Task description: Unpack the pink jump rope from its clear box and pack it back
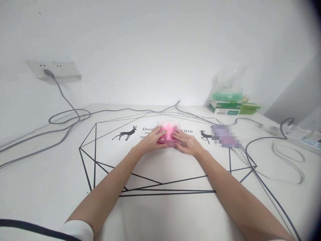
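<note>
A small pink box sits on the white table, in the middle of the printed design. Something bright pink shows inside or on top of it, too blurred to name, and its far side looks clear or whitish. My left hand is closed on the box's left side, thumb along the near edge and fingers over the top. From the right, my right hand grips the opposite side, its fingers reaching over the upper edge. Both hands partly cover the box.
Green-and-white boxes stand at the back right with a clear bag above them. A pixelated purple object lies right of my right hand. Grey cables cross the table's left, back and right. A wall socket holds a plug.
</note>
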A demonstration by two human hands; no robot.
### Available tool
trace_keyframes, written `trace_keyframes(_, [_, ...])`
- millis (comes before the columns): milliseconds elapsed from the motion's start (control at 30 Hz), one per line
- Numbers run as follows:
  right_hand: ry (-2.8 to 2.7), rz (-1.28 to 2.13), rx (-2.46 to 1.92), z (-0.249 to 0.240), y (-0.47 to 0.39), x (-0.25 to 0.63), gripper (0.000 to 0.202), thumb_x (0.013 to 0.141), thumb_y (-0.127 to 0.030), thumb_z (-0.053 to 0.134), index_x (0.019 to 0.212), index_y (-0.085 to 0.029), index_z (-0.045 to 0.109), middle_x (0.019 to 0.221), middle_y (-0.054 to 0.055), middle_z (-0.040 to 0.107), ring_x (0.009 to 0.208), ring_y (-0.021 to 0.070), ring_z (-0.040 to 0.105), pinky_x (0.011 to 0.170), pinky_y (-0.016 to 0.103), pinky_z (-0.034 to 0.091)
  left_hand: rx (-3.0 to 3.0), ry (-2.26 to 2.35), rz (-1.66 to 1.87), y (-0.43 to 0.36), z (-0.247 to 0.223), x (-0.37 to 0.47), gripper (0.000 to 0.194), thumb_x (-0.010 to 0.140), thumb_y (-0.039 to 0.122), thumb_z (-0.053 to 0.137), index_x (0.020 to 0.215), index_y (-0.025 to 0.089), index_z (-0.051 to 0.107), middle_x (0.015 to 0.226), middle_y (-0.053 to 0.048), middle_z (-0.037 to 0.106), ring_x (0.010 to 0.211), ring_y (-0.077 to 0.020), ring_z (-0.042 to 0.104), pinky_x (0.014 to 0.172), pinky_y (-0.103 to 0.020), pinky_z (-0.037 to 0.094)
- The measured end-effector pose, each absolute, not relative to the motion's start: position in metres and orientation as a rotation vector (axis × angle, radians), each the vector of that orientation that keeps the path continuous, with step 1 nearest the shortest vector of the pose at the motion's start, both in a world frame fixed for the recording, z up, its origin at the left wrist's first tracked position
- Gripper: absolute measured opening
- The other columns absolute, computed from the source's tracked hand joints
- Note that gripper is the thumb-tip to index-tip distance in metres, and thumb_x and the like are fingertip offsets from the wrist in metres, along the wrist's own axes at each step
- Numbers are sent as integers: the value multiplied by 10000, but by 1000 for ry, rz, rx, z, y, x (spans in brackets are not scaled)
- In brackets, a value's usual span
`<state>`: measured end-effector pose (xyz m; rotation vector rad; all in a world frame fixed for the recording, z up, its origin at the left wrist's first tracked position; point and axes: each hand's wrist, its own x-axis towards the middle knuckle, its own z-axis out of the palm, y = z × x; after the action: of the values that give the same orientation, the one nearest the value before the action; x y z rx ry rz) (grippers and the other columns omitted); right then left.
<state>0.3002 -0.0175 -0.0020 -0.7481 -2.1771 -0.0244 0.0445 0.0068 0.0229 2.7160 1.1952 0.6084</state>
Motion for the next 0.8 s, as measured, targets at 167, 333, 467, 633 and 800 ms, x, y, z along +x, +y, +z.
trace_keyframes(167, [-2177,-59,-753,-5,-16,301,488,874,-269,630,1358,-238,583,1340,71,622,1320,272,509,1132,475,428,2743,1209,670,11,15,43,696,804,664,619,1354,247,525,1538,-115,382,1444,-332,313,1194,-528,250])
trace_keyframes(333, [-2183,-103,-799,-6,-17,300,466,884,-277,624,1349,-253,593,1335,46,627,1294,258,540,1136,449,434,2804,1144,735,17,8,40,650,820,676,590,1279,216,587,1531,-130,395,1443,-306,325,1216,-503,201])
trace_keyframes(467, [-2177,-124,-810,-6,-19,299,451,888,-272,617,1338,-240,603,1329,51,630,1272,251,562,1111,423,468,2800,1121,751,19,7,38,641,823,679,584,1260,211,606,1540,-126,384,1452,-297,311,1218,-489,200])
trace_keyframes(633, [-2188,-128,-831,-5,-20,298,427,893,-285,615,1318,-250,617,1324,38,634,1265,241,570,1112,411,470,2742,1150,740,16,8,38,674,812,664,613,1336,244,559,1574,-94,330,1468,-293,273,1215,-499,206])
trace_keyframes(800, [-2163,-111,-828,-3,-21,299,393,888,-291,624,1275,-227,651,1288,55,660,1236,246,595,1127,404,451,2670,1240,763,11,6,42,739,790,657,647,1392,248,518,1587,-99,299,1465,-321,269,1196,-504,258])
